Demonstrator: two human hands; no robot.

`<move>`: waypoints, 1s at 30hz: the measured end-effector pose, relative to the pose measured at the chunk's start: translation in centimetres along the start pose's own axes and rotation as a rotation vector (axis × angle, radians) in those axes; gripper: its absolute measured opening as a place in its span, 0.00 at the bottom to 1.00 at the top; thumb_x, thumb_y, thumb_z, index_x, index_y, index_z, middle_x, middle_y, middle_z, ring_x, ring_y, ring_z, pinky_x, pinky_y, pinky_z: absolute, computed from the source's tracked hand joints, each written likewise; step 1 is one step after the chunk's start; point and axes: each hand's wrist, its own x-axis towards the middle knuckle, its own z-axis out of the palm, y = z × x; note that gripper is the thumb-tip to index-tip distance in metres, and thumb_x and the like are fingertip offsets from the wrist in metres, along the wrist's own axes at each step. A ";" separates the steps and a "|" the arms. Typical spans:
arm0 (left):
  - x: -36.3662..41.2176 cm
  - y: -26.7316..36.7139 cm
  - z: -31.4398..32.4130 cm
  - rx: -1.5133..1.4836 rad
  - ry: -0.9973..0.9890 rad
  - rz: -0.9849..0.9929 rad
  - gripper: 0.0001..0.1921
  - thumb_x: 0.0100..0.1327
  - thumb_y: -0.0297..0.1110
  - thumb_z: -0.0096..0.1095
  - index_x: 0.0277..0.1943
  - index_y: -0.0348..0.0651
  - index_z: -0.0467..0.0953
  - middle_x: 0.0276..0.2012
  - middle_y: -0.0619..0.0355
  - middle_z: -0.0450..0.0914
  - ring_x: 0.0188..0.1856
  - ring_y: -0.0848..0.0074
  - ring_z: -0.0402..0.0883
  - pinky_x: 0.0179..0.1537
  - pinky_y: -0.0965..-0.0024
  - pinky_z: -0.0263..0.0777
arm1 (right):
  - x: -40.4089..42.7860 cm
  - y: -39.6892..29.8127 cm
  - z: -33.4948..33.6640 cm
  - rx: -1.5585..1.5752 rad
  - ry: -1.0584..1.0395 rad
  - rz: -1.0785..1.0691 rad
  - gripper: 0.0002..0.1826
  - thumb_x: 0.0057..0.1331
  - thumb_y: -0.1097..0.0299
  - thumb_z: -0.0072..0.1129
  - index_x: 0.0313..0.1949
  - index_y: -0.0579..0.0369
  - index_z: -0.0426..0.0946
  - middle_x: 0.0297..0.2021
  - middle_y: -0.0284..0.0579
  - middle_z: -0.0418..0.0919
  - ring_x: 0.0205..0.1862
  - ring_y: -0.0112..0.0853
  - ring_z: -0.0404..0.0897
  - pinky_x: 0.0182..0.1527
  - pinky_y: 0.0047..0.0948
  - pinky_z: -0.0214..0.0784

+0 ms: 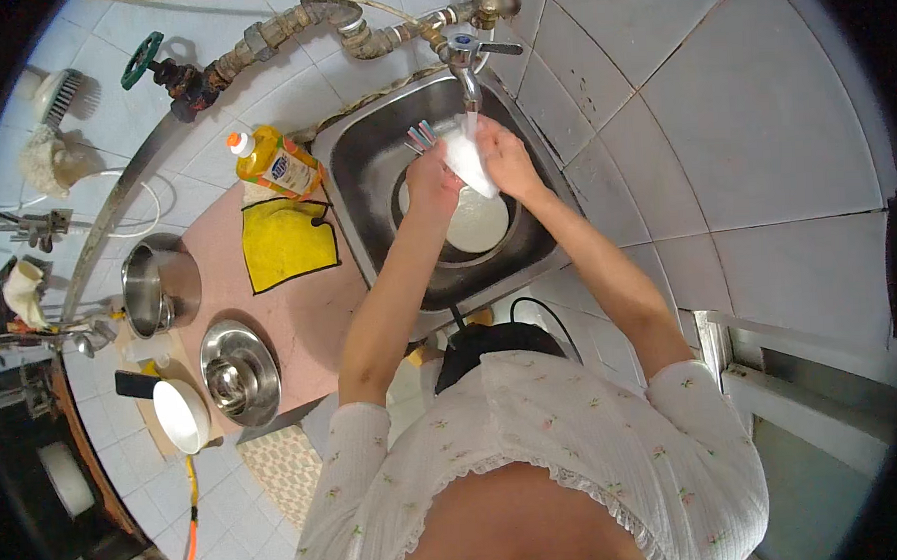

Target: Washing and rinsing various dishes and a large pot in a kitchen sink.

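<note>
Water runs from the metal tap (470, 91) over my hands in the stainless steel sink (367, 133). My left hand (433, 179) grips a white object (467, 163), perhaps a bowl or cup, and several thin pink and blue sticks or handles (421, 135) stick out beside its fingers. My right hand (505, 157) is on the white object's other side, fingers bent against it under the stream. Below both hands a round whitish dish (478, 220) lies at the sink bottom. Glare and the fingers hide the exact shape of the white object.
Left of the sink, a dish soap bottle (280, 163) and a yellow cloth (289, 243) lie on the pink counter (308, 324). Farther left are a steel pot (160, 285), steel bowls (241, 373) and a white-bowled pan (181, 416). A tiled wall (772, 116) rises at right.
</note>
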 end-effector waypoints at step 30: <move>1.2 -1.0 0.1 0.042 0.122 0.211 0.07 0.55 0.28 0.47 0.34 0.35 0.69 0.27 0.60 0.72 0.30 0.76 0.72 0.31 0.74 0.65 | -0.7 -1.5 1.2 -0.210 0.100 -0.145 0.14 0.58 0.66 0.36 0.35 0.61 0.70 0.31 0.62 0.71 0.35 0.54 0.70 0.39 0.43 0.63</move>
